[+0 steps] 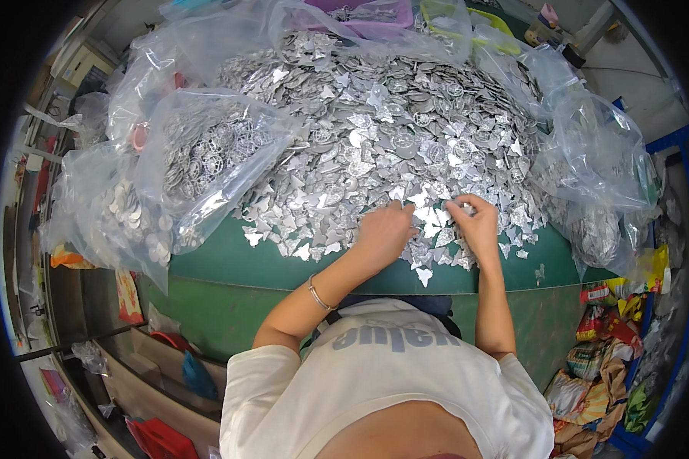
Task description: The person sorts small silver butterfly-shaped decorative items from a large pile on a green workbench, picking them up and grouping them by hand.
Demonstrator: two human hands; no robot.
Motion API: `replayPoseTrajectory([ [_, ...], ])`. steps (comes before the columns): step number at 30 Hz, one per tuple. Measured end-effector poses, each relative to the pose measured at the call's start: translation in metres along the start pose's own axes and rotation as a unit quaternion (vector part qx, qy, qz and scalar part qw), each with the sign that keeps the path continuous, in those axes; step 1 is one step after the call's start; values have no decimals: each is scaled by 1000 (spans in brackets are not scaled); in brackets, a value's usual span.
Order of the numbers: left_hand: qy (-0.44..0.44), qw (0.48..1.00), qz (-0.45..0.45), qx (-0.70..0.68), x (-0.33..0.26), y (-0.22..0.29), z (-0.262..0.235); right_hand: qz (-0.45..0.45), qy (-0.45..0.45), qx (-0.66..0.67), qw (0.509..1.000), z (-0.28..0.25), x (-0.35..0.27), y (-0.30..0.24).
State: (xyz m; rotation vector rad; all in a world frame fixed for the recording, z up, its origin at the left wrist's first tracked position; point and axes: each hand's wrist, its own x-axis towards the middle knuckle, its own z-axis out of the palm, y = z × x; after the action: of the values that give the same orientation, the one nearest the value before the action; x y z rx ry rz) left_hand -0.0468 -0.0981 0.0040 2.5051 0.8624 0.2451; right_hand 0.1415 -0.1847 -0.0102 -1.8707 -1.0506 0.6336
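A large heap of small flat silvery metal pieces (406,145), some pointed like stars and some round with openwork, covers the green tabletop (283,268). At the near edge of this pile, my left hand (388,232) rests with its fingers curled in, its fingertips among the pieces. Just to its right, my right hand (477,226) has thumb and forefinger bent together at the pile. Whatever either hand pinches is too small or too hidden to name. Several bright star-like pieces (432,217) lie between the two hands.
Clear plastic bags of metal pieces flank the heap: a bag of openwork pieces (214,145), a bag of round discs (134,218) and a right-hand bag (595,168). Behind stand a purple basket (352,21) and a yellow-green basket (475,19). Colourful packets (597,367) fill the lower right.
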Motion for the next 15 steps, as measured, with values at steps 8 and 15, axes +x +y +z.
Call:
replayPoseTrajectory([
  [8,49,986,-38,-153,18,-15,15,146,-143,670,714,-22,-9,4],
  [15,-21,472,-182,-862,12,-44,-10,156,-232,421,863,0,-17,-5],
])
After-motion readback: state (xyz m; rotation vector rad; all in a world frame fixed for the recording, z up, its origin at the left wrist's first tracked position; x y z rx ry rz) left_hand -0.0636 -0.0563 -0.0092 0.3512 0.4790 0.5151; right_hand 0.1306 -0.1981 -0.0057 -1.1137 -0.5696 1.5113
